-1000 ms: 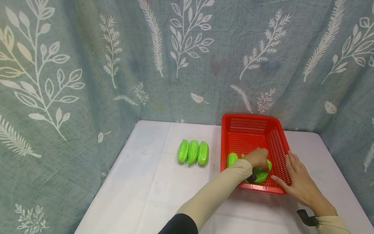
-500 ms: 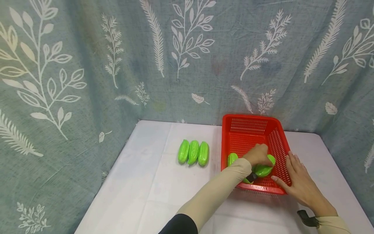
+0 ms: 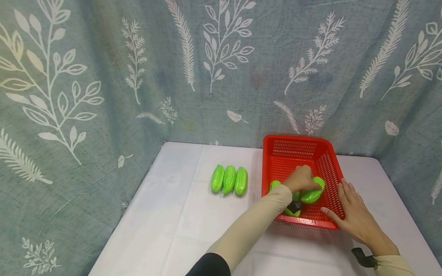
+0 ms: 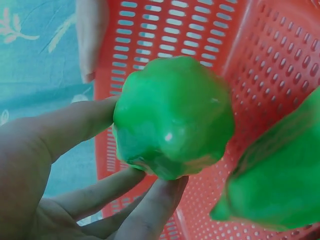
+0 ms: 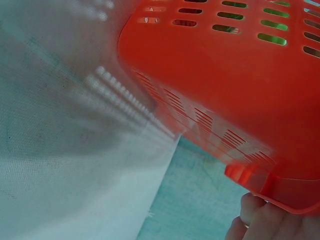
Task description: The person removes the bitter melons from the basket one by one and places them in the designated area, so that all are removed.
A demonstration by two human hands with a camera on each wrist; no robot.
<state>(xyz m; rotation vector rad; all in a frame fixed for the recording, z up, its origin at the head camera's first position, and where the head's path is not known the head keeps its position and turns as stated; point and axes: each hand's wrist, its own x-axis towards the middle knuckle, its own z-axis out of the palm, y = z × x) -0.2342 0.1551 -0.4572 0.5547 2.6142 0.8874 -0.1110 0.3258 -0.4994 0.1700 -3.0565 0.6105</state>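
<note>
In the head view my left hand reaches into a red basket and grips a glossy green cucumber. The left wrist view shows this cucumber end-on, pinched between thumb and fingers above the perforated basket floor. Other green cucumbers lie lower in the basket, one at its left wall, partly hidden by the hand and sleeve. My right hand rests against the basket's near right corner, fingers straight along the outer side. In the right wrist view, its fingers touch the rim.
Three green cucumbers lie side by side on the white tabletop, left of the basket. A patterned blue-grey curtain hangs behind the table and along both sides. Black straps sit at the wrists.
My left hand has drawn the gripped cucumber up and away from the others, tilting it and shifting slightly toward the back. My right hand has stayed at the basket corner.
</note>
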